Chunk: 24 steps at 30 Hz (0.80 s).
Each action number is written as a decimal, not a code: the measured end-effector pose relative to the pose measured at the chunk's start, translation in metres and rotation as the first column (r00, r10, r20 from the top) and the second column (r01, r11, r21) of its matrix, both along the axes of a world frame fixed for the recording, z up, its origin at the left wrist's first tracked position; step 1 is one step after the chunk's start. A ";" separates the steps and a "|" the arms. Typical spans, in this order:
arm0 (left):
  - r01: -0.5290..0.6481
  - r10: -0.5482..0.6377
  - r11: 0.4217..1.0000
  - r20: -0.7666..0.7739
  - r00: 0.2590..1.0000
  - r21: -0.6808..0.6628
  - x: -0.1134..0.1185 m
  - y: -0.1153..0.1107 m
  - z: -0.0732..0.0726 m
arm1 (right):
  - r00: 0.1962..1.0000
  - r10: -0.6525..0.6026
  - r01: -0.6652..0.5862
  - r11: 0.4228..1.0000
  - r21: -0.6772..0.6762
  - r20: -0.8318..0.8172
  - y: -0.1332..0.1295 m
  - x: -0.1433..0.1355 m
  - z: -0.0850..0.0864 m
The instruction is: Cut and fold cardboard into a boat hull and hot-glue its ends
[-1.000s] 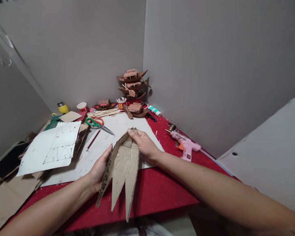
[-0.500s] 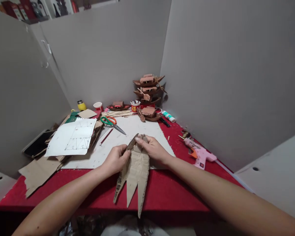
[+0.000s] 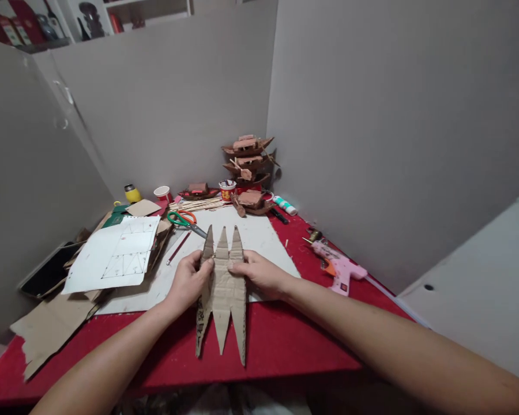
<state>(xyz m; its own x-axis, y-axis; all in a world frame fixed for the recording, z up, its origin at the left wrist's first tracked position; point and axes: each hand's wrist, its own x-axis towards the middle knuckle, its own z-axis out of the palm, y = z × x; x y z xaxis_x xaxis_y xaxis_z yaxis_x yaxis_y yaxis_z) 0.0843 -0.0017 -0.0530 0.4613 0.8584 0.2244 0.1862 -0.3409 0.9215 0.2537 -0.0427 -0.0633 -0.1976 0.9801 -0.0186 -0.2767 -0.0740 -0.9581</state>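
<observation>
On the left I see a white paper sheet with black line drawings [image 3: 93, 259]. My left hand [image 3: 187, 282] pinches the left side of a brown, 3-pronged cardboard piece [image 3: 222, 282], which is between both hands over the red tabletop [image 3: 294, 346]; my right hand [image 3: 262, 274] pinches its right side. Farther right lies a pink, orange-triggered glue gun [image 3: 339, 267].

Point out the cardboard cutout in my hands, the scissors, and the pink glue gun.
Cardboard cutout [image 3: 222, 285]: head view, middle of its central strip.
Scissors [image 3: 192, 225]: head view, where the handles meet the blades.
Pink glue gun [image 3: 341, 267]: head view, middle of its body.
</observation>
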 end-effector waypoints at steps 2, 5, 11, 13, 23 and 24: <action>0.016 -0.016 1.000 -0.028 0.999 -0.004 0.000 0.000 0.001 | 1.000 -0.009 0.009 1.000 -0.003 0.012 0.001 0.001 -0.002; 0.028 -0.028 1.000 -0.074 0.997 -0.007 0.002 0.002 0.002 | 0.999 -0.028 0.029 1.000 -0.009 0.038 0.001 0.002 -0.004; -0.025 0.033 0.999 -0.205 0.978 0.043 0.006 0.007 -0.005 | 0.983 -0.064 0.056 0.997 0.049 0.170 -0.005 0.000 -0.008; -0.051 0.067 0.996 -0.244 0.967 0.074 0.006 0.007 -0.007 | 0.970 -0.088 0.077 0.995 0.059 0.228 -0.007 -0.002 -0.008; 0.113 -0.128 0.991 -0.301 0.945 -0.066 -0.001 0.003 0.008 | 0.973 -0.099 0.093 0.995 0.041 0.207 -0.009 -0.001 0.005; 0.126 -0.141 0.990 -0.316 0.938 -0.069 -0.002 0.003 0.009 | 0.973 -0.103 0.097 0.995 0.036 0.207 -0.009 -0.001 0.005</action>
<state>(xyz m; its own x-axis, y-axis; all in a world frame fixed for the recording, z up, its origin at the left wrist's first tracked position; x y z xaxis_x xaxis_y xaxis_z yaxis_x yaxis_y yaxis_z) 0.0828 0.0016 -0.0442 0.6129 0.7901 0.0074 0.4288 -0.3404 0.8368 0.2524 -0.0514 -0.0579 -0.0931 0.9954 -0.0236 -0.0760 -0.0307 -0.9966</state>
